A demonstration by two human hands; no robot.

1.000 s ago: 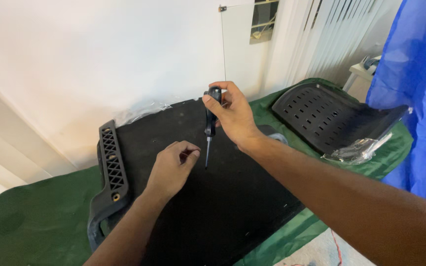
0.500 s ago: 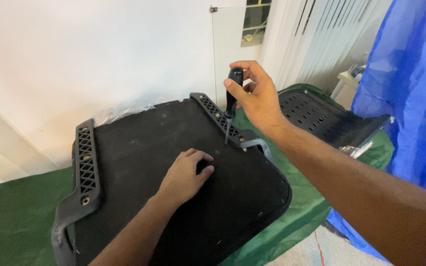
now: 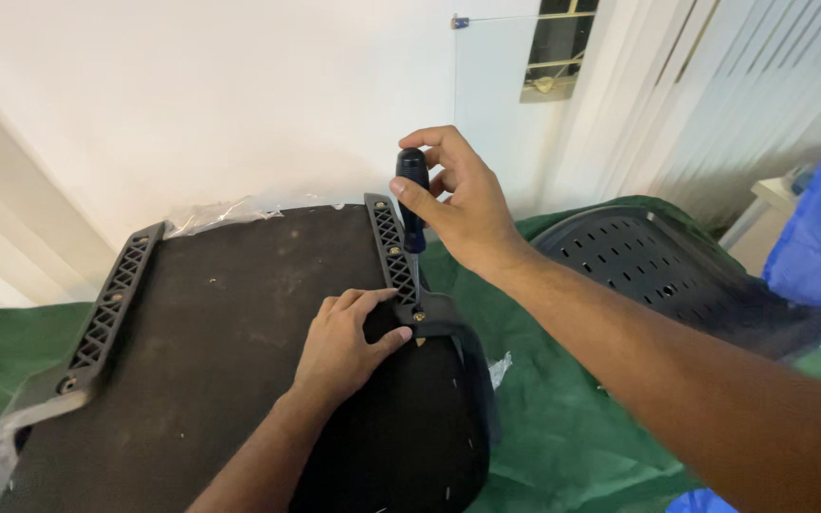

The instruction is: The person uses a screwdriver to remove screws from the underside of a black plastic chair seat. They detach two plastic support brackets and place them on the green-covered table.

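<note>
We grip screwdriver [image 3: 412, 204] upright in right hand [image 3: 463, 204], tip on bracket [image 3: 396, 261]; left hand [image 3: 342, 342] presses open on seat [image 3: 230, 323].

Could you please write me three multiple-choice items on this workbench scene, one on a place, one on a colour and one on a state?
1. Where does the tip of the screwdriver sit?
A. on the right lattice bracket of the seat base
B. on the left lattice bracket
C. on the perforated panel

2. What colour is the cloth under the parts?
A. white
B. green
C. red

3. How is the left hand placed?
A. raised in the air
B. gripping the screwdriver
C. pressed flat on the seat base beside the bracket

Answers: 1 A, the shaft comes down onto the near end of the right bracket. 2 B, green cloth shows around the seat base. 3 C, its palm lies on the black surface, fingers by the bracket, while the right hand holds the screwdriver upright.
</note>
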